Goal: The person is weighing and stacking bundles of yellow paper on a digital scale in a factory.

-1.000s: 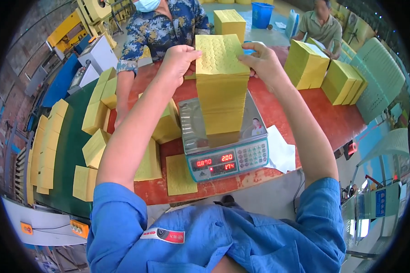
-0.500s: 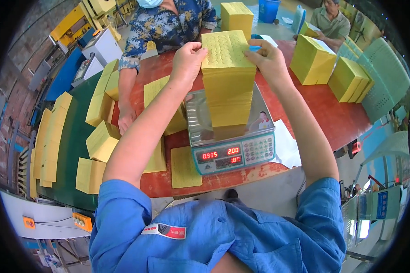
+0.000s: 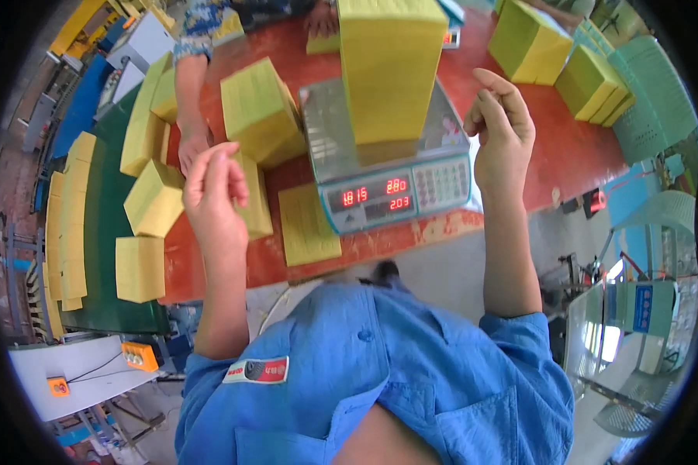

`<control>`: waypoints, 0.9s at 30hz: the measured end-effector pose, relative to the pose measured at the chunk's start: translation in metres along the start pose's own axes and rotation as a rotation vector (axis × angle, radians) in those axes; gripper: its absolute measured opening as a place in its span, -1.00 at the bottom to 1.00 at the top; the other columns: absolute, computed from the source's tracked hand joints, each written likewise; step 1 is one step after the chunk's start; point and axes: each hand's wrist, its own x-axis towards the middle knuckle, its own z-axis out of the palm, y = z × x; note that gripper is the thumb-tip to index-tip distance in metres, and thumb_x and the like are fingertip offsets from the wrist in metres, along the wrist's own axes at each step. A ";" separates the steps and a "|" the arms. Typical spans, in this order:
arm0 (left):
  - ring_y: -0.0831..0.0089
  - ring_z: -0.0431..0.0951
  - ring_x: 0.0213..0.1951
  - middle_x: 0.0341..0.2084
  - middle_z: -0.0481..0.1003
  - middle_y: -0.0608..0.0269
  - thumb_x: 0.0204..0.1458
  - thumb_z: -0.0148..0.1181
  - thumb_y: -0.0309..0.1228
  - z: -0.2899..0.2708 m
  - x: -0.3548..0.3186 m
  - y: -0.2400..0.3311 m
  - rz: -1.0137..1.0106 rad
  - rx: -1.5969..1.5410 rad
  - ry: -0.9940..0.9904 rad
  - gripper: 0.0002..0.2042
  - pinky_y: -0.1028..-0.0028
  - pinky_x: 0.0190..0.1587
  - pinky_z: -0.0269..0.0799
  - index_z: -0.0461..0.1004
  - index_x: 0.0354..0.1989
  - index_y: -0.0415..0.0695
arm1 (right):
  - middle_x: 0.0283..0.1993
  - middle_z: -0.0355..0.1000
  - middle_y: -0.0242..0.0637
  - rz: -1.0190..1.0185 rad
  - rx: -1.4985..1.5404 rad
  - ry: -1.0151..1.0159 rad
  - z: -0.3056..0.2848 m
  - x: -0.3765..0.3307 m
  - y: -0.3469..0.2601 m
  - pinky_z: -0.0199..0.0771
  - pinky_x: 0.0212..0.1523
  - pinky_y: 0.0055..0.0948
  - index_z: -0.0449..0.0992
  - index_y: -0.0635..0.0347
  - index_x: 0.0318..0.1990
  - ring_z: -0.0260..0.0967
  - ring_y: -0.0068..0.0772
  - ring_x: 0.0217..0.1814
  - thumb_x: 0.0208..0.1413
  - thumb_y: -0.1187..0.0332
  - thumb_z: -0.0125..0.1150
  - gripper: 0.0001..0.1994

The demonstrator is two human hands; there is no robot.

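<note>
A tall stack of yellow paper sheets [image 3: 388, 77] stands upright on the metal pan of a digital scale [image 3: 442, 180] with red lit digits. Neither of my hands touches it. My left hand [image 3: 215, 190] hovers left of the scale, empty, its fingers loosely bent and apart. To the right of the scale, my right hand [image 3: 504, 132] is raised with nothing in it, index finger stretched and the others curled. A shorter yellow stack [image 3: 264, 116] sits left of the scale, and flat yellow sheets [image 3: 310, 229] lie at its front left corner.
A red table [image 3: 551, 155] carries more yellow stacks [image 3: 523, 43] at far right. Several yellow blocks [image 3: 153, 198] line its left side, beside a green surface [image 3: 105, 201]. Across the table, another person's hand [image 3: 194, 143] rests near those blocks. A green plastic chair [image 3: 651, 93] stands at right.
Both hands have let go of the tall stack's top and drawn back and apart, toward me. The scale's digits have changed. The whole view has shifted, with the table now higher in the picture.
</note>
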 end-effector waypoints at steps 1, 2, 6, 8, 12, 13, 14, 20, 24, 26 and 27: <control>0.72 0.23 -0.64 -0.59 0.35 0.44 0.22 0.06 -0.36 -0.018 -0.008 -0.008 -0.009 -0.002 0.014 -0.81 0.69 -0.62 0.06 0.54 -0.19 -0.19 | -0.47 0.32 -0.48 0.030 0.018 0.023 -0.003 -0.018 0.003 0.20 -0.47 -0.62 0.52 0.31 -0.07 0.20 -0.68 -0.50 0.18 0.52 0.08 -0.80; 0.71 0.23 -0.64 -0.59 0.35 0.43 0.22 0.06 -0.36 -0.031 -0.016 -0.013 -0.055 -0.006 0.043 -0.81 0.69 -0.62 0.05 0.54 -0.19 -0.19 | -0.48 0.30 -0.47 0.059 0.021 0.024 -0.007 -0.033 0.011 0.20 -0.46 -0.61 0.51 0.32 -0.07 0.19 -0.67 -0.51 0.19 0.51 0.07 -0.80; 0.71 0.23 -0.63 -0.58 0.36 0.41 0.22 0.07 -0.35 -0.061 -0.031 -0.023 -0.126 0.042 0.111 -0.81 0.69 -0.62 0.04 0.53 -0.19 -0.20 | -0.51 0.26 -0.45 0.201 0.107 0.086 -0.022 -0.069 0.039 0.20 -0.47 -0.60 0.50 0.36 -0.05 0.17 -0.64 -0.51 0.21 0.52 0.04 -0.79; 0.71 0.24 -0.63 -0.59 0.36 0.41 0.22 0.06 -0.37 -0.066 -0.033 -0.023 -0.128 0.038 0.100 -0.83 0.69 -0.62 0.07 0.53 -0.21 -0.20 | -0.52 0.25 -0.45 0.220 0.144 0.100 -0.024 -0.079 0.044 0.20 -0.47 -0.60 0.50 0.36 -0.05 0.17 -0.64 -0.51 0.21 0.53 0.03 -0.79; 0.70 0.24 -0.60 -0.58 0.36 0.40 0.23 0.06 -0.36 -0.063 -0.038 -0.021 -0.143 0.033 0.064 -0.81 0.68 -0.61 0.05 0.53 -0.20 -0.21 | -0.52 0.25 -0.43 0.217 0.205 0.115 -0.023 -0.091 0.039 0.20 -0.48 -0.60 0.50 0.35 -0.04 0.16 -0.62 -0.52 0.22 0.53 0.02 -0.79; 0.70 0.24 -0.60 -0.58 0.36 0.40 0.23 0.06 -0.36 -0.060 -0.040 -0.021 -0.143 0.031 0.063 -0.81 0.68 -0.61 0.05 0.53 -0.20 -0.21 | -0.52 0.25 -0.43 0.215 0.204 0.116 -0.023 -0.093 0.038 0.20 -0.48 -0.60 0.50 0.35 -0.04 0.16 -0.62 -0.52 0.22 0.53 0.02 -0.79; 0.70 0.24 -0.60 -0.58 0.36 0.41 0.23 0.06 -0.37 -0.056 -0.041 -0.020 -0.134 0.029 0.045 -0.82 0.68 -0.61 0.06 0.53 -0.20 -0.21 | -0.52 0.25 -0.43 0.214 0.205 0.118 -0.023 -0.093 0.037 0.20 -0.47 -0.60 0.50 0.35 -0.04 0.16 -0.62 -0.52 0.22 0.53 0.02 -0.79; 0.71 0.23 -0.60 -0.57 0.36 0.42 0.23 0.04 -0.38 -0.047 -0.038 -0.025 -0.124 0.037 0.017 -0.82 0.68 -0.60 0.06 0.53 -0.19 -0.20 | -0.53 0.26 -0.43 0.207 0.194 0.112 -0.031 -0.086 0.040 0.20 -0.47 -0.61 0.50 0.36 -0.04 0.17 -0.63 -0.52 0.23 0.52 0.02 -0.79; 0.68 0.31 -0.55 -0.53 0.41 0.40 0.25 0.01 -0.34 -0.035 -0.027 -0.024 -0.110 0.069 -0.033 -0.79 0.66 -0.55 0.15 0.52 -0.15 -0.19 | -0.54 0.27 -0.42 0.230 0.191 0.065 -0.039 -0.067 0.045 0.20 -0.47 -0.62 0.49 0.36 -0.07 0.19 -0.63 -0.53 0.23 0.50 0.02 -0.81; 0.62 0.38 -0.50 -0.48 0.44 0.34 0.25 0.02 -0.32 -0.009 -0.013 -0.016 -0.142 0.043 -0.055 -0.78 0.62 -0.48 0.26 0.50 -0.14 -0.19 | -0.55 0.28 -0.42 0.266 0.151 0.058 -0.043 -0.057 0.054 0.20 -0.47 -0.62 0.49 0.35 -0.08 0.19 -0.63 -0.54 0.22 0.49 0.03 -0.81; 0.56 0.45 -0.44 -0.43 0.48 0.28 0.25 0.02 -0.31 0.007 -0.001 -0.013 -0.194 0.012 -0.087 -0.78 0.57 -0.42 0.36 0.49 -0.12 -0.19 | -0.55 0.28 -0.42 0.312 0.092 0.063 -0.047 -0.049 0.063 0.21 -0.46 -0.63 0.49 0.35 -0.09 0.20 -0.62 -0.54 0.22 0.48 0.03 -0.81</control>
